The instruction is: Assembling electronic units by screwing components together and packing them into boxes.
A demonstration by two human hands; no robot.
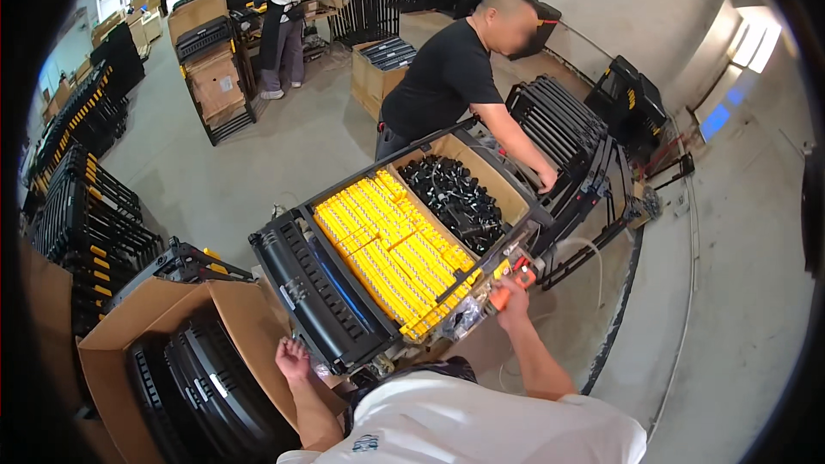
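Observation:
My right hand (512, 302) is wrapped round an orange-and-red power tool (522, 275) at the right corner of a workbench frame (292, 210). My left hand (293, 359) is closed, fingers curled, beside the bench's near left corner; what it holds, if anything, is too small to name. Between my hands, rows of yellow strip-like parts (387, 249) fill part of the bench. Small black parts (454, 202) lie heaped in a cardboard-lined section behind them. Along the bench's left side lie long black plastic panels (322, 296).
An open cardboard box (232, 318) of curved black panels (198, 378) stands at my left. Across the bench, a co-worker in black (443, 77) reaches toward stacked black frames (559, 125). Another person (282, 26) stands farther back. Black frames (86, 215) line the left.

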